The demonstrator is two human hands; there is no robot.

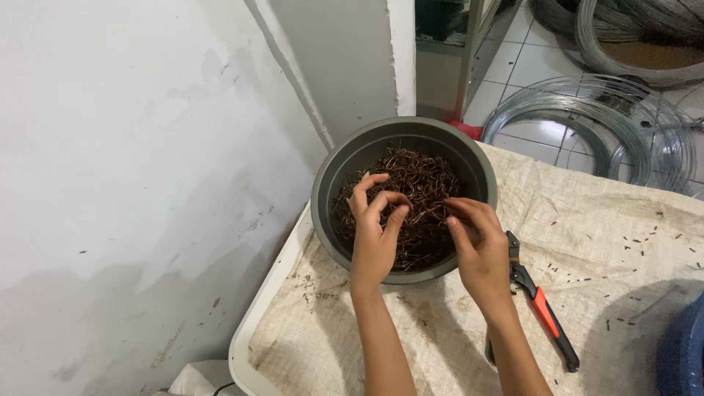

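White wall (132, 147) fills the left of the view, and a tiled floor (528, 66) is seen at the top right, where coils of bare steel wire (587, 121) are laid. Between them a table (253, 323) with a white rim is covered by a stained, pale woven sack cloth (587, 220). On the near-left part of the cloth, close against the wall, a grey round basin (480, 172) is set, and it is heaped with a tangle of small dark brown wire hooks (425, 180).

Both hands are held over the near half of the basin, above the heap. The left hand (374, 235) is seen with its fingers curled and lightly spread, the fingertips dipped into the hooks at the left of the pile; whether any hook is gripped cannot be told. The right hand (480, 246) is placed just beside it at the basin's near-right rim, its fingers bent inward and drawn together toward the thumb, touching the edge of the tangle; what is pinched, if anything, is hidden.

Pliers (546, 312) with red and black handles are laid on the cloth just right of the right wrist. Short dark wire bits (638, 246) are scattered further right, and a blue object (686, 352) is cut off at the lower right corner.
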